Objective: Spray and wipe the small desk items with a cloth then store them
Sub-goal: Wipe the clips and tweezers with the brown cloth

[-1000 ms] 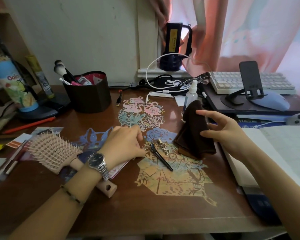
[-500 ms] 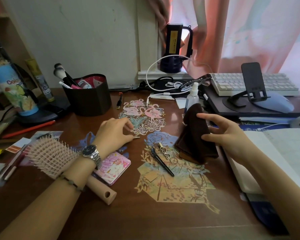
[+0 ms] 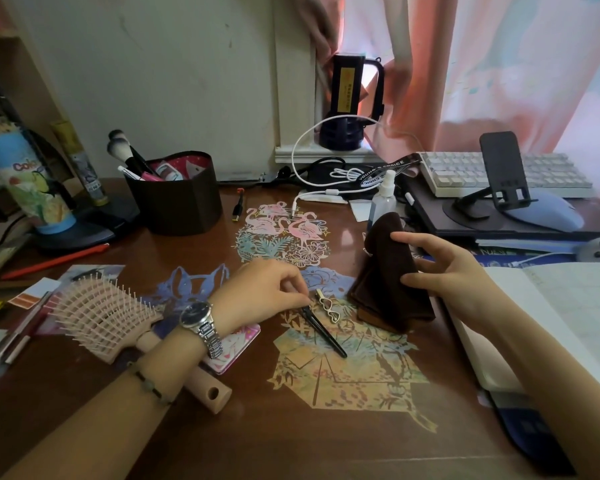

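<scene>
1. Cloth, dark brown, stands bunched in a peak on the wooden desk; it serves here as the landmark
2. The right hand rests against the cloth's right side, fingers spread wide, index tip touching the peak and thumb on the lower fold, not gripping it
3. Just left of the cloth lies a small gold hair clip with heart shapes
4. Left of that clip, a black hair clip lies slanted, running away from the cloth toward the near edge
5. The left hand, with a wristwatch on it, sits left of the cloth, fingers curled narrow, thumb and index fingertips pinched at the black clip's upper end
6. Directly behind the cloth stands a clear spray bottle, partly hidden by the peak
7. Far left of the cloth lies a pink hairbrush, its handle passing under the left forearm
8. Behind and left of the cloth stands a dark heart-shaped holder with makeup brushes
</scene>
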Demonstrator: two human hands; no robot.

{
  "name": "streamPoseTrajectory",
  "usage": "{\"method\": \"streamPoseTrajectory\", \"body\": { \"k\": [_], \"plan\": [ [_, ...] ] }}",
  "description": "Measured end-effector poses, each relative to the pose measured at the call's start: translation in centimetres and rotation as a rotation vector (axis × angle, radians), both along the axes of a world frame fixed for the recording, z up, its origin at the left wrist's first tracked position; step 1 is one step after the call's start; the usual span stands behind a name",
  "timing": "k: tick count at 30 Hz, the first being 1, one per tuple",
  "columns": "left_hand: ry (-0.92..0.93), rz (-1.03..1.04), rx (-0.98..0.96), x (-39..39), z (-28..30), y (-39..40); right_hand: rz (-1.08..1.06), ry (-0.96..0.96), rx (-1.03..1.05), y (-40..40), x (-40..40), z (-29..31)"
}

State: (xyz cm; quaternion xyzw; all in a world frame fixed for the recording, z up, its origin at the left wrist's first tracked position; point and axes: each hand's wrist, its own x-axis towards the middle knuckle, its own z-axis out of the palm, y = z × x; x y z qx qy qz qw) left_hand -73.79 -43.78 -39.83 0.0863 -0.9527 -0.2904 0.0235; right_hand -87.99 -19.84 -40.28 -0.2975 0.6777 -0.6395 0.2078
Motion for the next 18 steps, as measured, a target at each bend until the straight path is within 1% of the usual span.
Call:
{"method": "streamPoseTrajectory", "body": {
  "k": [7,9,14,18],
  "plan": [
    [-0.004,0.002,0.085,0.4,0.1,-0.2,0.007,-0.005,0.001,-0.1,0.3,0.2],
    [0.008,0.041,0.087,0.7,0.5,-0.9,0.005,0.0,0.005,-0.1,0.4,0.3],
    [0.105,0.201,0.083,2.4,2.1,-4.9,0.006,0.01,0.018,-0.4,0.5,0.3],
    [0.172,0.435,0.056,3.6,2.5,-9.2,0.004,0.024,0.035,-0.7,0.7,0.1]
  ]
}}
